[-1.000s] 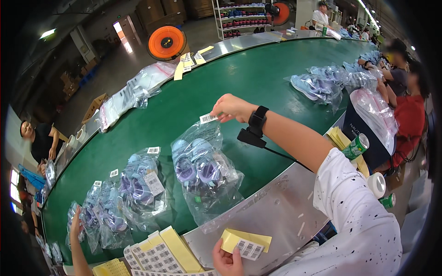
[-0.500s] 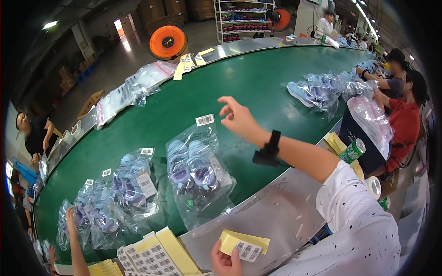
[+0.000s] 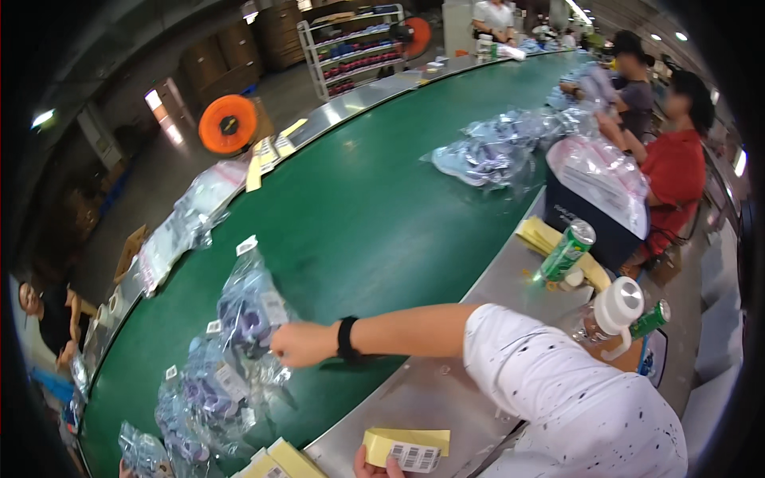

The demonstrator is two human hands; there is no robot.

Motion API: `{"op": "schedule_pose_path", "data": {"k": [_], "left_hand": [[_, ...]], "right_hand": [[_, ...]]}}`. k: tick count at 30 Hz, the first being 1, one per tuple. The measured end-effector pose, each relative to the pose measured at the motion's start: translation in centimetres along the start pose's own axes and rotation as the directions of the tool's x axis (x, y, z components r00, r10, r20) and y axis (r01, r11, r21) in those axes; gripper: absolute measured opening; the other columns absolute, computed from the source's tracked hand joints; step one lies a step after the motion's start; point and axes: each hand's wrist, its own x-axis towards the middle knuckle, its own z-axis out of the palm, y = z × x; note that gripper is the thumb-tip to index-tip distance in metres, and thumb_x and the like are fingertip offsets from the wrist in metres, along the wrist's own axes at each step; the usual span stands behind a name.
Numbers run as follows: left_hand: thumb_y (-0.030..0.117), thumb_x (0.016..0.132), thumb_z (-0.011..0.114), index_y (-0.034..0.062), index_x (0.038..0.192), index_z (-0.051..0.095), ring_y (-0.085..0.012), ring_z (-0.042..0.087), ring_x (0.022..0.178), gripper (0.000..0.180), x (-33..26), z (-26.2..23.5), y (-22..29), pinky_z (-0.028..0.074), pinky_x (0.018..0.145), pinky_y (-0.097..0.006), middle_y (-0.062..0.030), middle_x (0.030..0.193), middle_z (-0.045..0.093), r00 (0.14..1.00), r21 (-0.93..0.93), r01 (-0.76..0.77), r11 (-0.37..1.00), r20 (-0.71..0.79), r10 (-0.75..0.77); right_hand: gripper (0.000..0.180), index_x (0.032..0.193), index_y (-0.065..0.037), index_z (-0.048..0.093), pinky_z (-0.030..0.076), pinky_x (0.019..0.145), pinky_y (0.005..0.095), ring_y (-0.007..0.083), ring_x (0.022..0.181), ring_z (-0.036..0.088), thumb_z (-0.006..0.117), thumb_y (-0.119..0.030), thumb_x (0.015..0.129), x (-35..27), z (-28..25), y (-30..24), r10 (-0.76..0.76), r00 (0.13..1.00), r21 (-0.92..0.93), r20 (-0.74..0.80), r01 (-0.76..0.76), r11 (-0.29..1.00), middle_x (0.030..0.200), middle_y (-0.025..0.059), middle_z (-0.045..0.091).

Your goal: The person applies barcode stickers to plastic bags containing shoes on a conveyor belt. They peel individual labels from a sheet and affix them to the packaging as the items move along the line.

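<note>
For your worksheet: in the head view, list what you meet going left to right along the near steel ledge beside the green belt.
Yellow label sheet held in the left hand → green drinks can → white-capped bottle → second green can.

R hand (image 3: 299,344) outstretched, L hand (image 3: 374,464) low

Clear plastic bag (image 3: 253,307) with purple parts and white label lies flat on green belt, touching right hand. Yellow label sheet (image 3: 406,448), barcode stickers on it, pinched in left hand over steel ledge.
</note>
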Motion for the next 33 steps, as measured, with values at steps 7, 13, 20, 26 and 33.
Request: {"op": "schedule_pose_path", "data": {"k": [7, 13, 20, 26, 33], "left_hand": [[0.003, 0.088, 0.058, -0.0012, 0.127, 0.043, -0.0162, 0.059, 0.091, 0.042, -0.1, -1.4, -2.2, 0.046, 0.076, -0.025, -0.0125, 0.106, 0.060, 1.000, 0.076, -0.002, 0.997, -0.022, 0.004], [0.003, 0.088, 0.057, -0.0012, 0.128, 0.043, -0.0141, 0.057, 0.090, 0.042, -0.3, -2.1, -3.3, 0.046, 0.076, -0.024, -0.0120, 0.106, 0.060, 0.996, 0.092, 0.083, 0.992, -0.037, -0.080], [0.001, 0.088, 0.055, -0.0018, 0.128, 0.043, -0.0160, 0.057, 0.095, 0.041, -0.3, -1.6, -3.1, 0.046, 0.081, -0.026, -0.0130, 0.110, 0.059, 0.985, 0.085, 0.171, 0.982, -0.034, -0.169], [0.001, 0.089, 0.055, -0.0013, 0.128, 0.042, -0.0174, 0.057, 0.098, 0.041, -0.3, -2.0, -3.2, 0.046, 0.084, -0.027, -0.0136, 0.112, 0.058, 0.982, 0.063, 0.188, 0.980, -0.029, -0.186], [0.001, 0.090, 0.054, -0.0012, 0.129, 0.041, -0.0180, 0.056, 0.099, 0.041, 0.0, -2.2, -3.4, 0.045, 0.085, -0.028, -0.0130, 0.112, 0.058, 0.988, 0.001, 0.151, 0.988, -0.019, -0.151]], "right_hand": [[0.027, 0.070, 0.001, 0.062, 0.051, 0.062, 0.0373, 0.0276, 0.064, 0.064, 0.066, -0.025, 0.073, 7.2, -6.4, 6.5, 0.560, 0.617, 0.452, -0.553, -0.343, 0.824, 0.072, 0.0170, 0.065], [0.053, 0.082, 0.007, 0.066, 0.051, 0.075, 0.0377, 0.0307, 0.081, 0.066, 0.070, -0.045, 0.071, 13.0, -7.4, 7.5, 0.794, 0.545, 0.441, -0.267, -0.664, 0.604, 0.088, 0.0218, 0.066], [0.030, 0.074, 0.001, 0.063, 0.047, 0.055, 0.0372, 0.0255, 0.061, 0.060, 0.075, -0.027, 0.070, 14.9, -5.0, 10.5, 0.816, 0.569, 0.599, -0.103, -0.620, 0.507, 0.073, 0.0141, 0.063], [0.020, 0.061, -0.007, 0.049, 0.033, 0.041, 0.0258, 0.0095, 0.043, 0.038, 0.065, -0.004, 0.074, 12.6, -3.7, 9.9, 0.813, 0.531, 0.789, 0.240, -0.595, 0.155, 0.055, 0.0013, 0.046], [0.003, 0.070, -0.003, 0.059, 0.046, 0.042, 0.0276, 0.0125, 0.049, 0.054, 0.060, -0.002, 0.072, 6.6, -4.6, 11.5, 0.790, 0.612, 0.749, -0.040, -0.505, 0.429, 0.063, 0.0062, 0.059]]}}
